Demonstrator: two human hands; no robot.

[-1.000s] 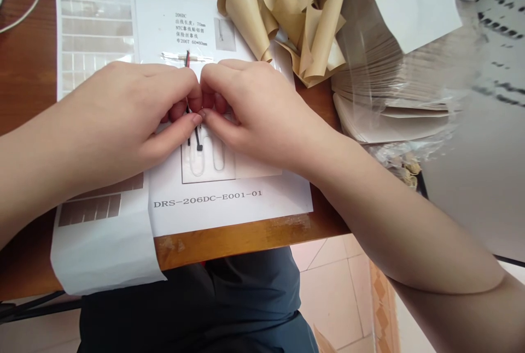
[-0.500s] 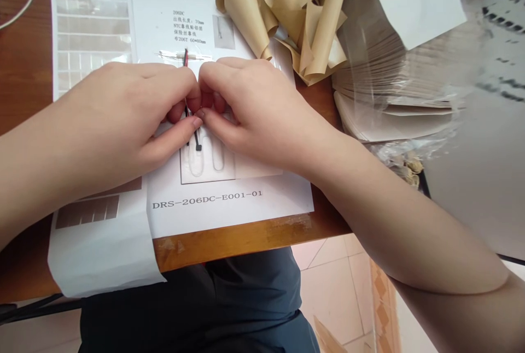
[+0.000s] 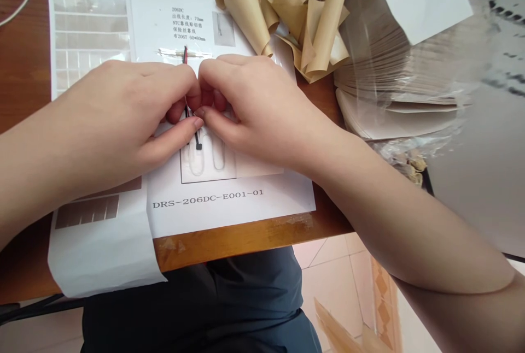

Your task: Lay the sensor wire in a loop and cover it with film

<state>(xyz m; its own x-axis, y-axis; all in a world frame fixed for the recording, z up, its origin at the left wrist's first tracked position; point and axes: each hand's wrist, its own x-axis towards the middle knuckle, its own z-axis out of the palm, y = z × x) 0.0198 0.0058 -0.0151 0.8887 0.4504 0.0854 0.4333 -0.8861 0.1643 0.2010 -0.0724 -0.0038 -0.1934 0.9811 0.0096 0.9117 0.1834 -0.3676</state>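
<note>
While wires (image 3: 185, 58) already lie over the sheet (image 3: 279, 194) by the table's front edge (image 3: 246, 241), left hand (image 3: 143, 104) and right hand (image 3: 254, 104) meet over them; honestly can't tell what's gripped or undone.

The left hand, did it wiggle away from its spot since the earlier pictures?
No, not that I can see: the left hand sits over the same part of the printed sheet, still above the big code line.

The left hand (image 3: 147, 107) and right hand (image 3: 250, 101) meet above a printed sheet (image 3: 283, 200), a black lead (image 3: 198, 140) at their six o'clock, a paper stack (image 3: 381, 82) at three.
</note>
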